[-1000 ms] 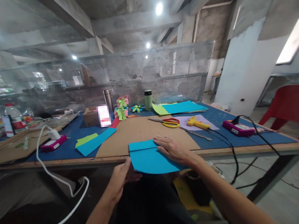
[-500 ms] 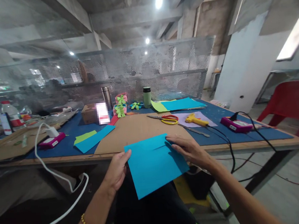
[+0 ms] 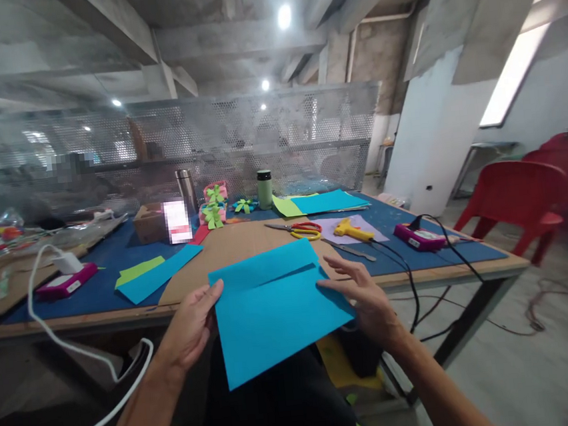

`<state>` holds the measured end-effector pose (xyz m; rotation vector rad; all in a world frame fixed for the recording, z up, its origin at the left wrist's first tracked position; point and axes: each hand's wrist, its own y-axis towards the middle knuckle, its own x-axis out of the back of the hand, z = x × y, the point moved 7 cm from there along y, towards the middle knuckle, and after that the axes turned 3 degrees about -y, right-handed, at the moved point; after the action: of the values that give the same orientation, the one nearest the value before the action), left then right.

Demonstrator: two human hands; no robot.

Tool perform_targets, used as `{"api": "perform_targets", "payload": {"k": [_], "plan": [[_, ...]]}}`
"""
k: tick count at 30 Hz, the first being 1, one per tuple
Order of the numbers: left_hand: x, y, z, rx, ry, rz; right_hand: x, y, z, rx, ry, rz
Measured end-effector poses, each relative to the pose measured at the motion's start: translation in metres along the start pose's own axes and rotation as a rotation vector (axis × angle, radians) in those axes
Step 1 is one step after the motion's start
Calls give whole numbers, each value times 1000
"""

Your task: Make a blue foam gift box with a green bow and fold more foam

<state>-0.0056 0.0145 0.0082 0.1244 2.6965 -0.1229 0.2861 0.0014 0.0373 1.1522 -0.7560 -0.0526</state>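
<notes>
My left hand (image 3: 190, 328) pinches the left edge of a blue sheet of paper (image 3: 275, 328), thumb on top, and holds it tilted above my lap at the table's front edge. Near the sheet's top a strip stands partly off the rest, with a dark gap beneath it at the right; whether this is a cut or a fold I cannot tell. Beside the right edge is my right hand (image 3: 367, 295), fingers apart, one fingertip at the paper. Past the sheet lie scissors (image 3: 306, 229) with red and yellow handles on cardboard (image 3: 239, 241).
A yellow glue gun (image 3: 353, 230) rests on lilac paper, a craft knife (image 3: 350, 250) beside it. Blue and green strips (image 3: 162, 273) lie left. Farther back stand a green flask (image 3: 264, 191), pink items with green bows (image 3: 214, 213) and a cardboard box (image 3: 149, 224). Purple power blocks (image 3: 419, 237) sit on the table.
My right hand's fingers have lifted off the sheet's upper right and spread apart. The dark gap under the top strip is longer and wider. The view has turned slightly right.
</notes>
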Motion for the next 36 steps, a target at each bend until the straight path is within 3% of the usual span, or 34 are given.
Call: {"api": "perform_targets", "payload": {"k": [5, 9, 13, 18, 25, 36], "plan": [[1, 1, 5, 38, 67, 23, 5, 7, 11, 11, -1, 54], [1, 6, -1, -36, 163, 0, 3, 11, 7, -62, 105, 74], [0, 7, -6, -88, 208, -5, -1, 16, 0, -250, 229, 28], [-1, 5, -4, -41, 189, 59, -5, 18, -7, -492, 406, -71], [-7, -2, -6, -55, 188, 34, -28, 0, -16, -899, 675, -5], [-14, -5, -7, -142, 102, -32, -28, 2, -21, -864, 619, -166]]}}
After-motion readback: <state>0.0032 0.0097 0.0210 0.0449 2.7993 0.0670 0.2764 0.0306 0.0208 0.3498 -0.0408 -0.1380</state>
